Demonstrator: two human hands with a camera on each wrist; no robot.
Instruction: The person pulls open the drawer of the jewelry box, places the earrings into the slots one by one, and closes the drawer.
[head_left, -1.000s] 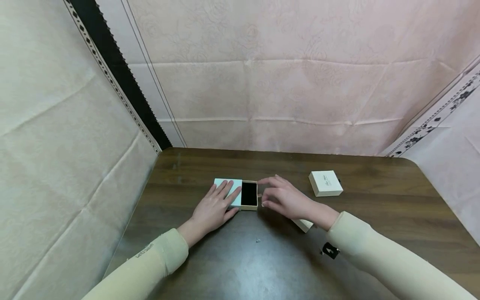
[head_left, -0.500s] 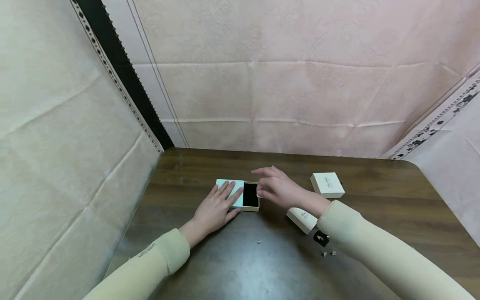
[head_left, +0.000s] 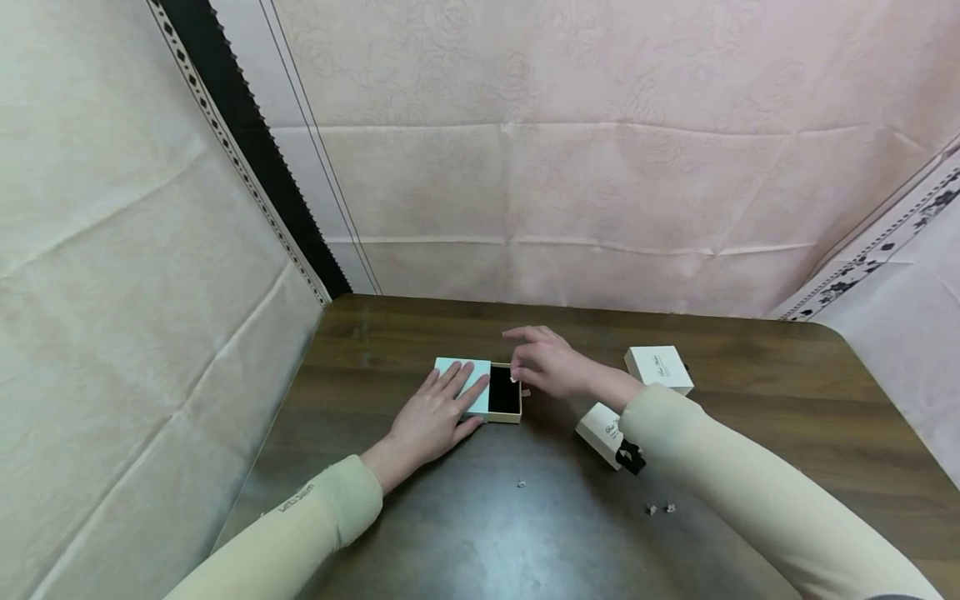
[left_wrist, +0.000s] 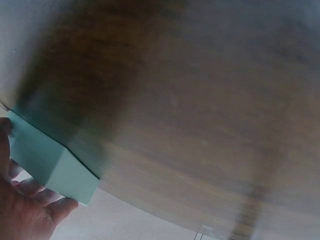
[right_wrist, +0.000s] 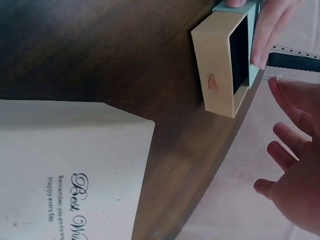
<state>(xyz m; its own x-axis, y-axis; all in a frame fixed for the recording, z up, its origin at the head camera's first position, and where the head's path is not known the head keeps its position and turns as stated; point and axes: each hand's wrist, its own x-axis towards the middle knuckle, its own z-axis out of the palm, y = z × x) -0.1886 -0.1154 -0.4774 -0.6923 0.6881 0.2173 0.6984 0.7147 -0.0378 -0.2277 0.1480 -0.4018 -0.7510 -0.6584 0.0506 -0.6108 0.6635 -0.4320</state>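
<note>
A teal box sleeve (head_left: 462, 367) lies on the wooden table with its cream drawer (head_left: 506, 418) slid partly out to the right, showing a black lining (head_left: 502, 387). My left hand (head_left: 429, 417) rests on the sleeve, fingers spread straight over the top and thumb along the near side. Over the drawer's right edge hovers my right hand (head_left: 551, 364). Its thumb and index finger pinch a tiny sparkling silver earring (right_wrist: 278, 76), and the other fingers are loosely bent. A ribbon tab (right_wrist: 212, 82) shows on the drawer's front.
One white lettered box (head_left: 600, 429) lies beneath my right forearm; another white box (head_left: 660, 367) stands farther right. Small silver pieces lie on the table: one (head_left: 521, 483) near the middle, two more (head_left: 660, 508) to the right. Cloth hangs behind the table's far edge.
My right hand has moved left and away from me, from beside the drawer to over its right edge. The left hand, sleeve and drawer stay in place.
</note>
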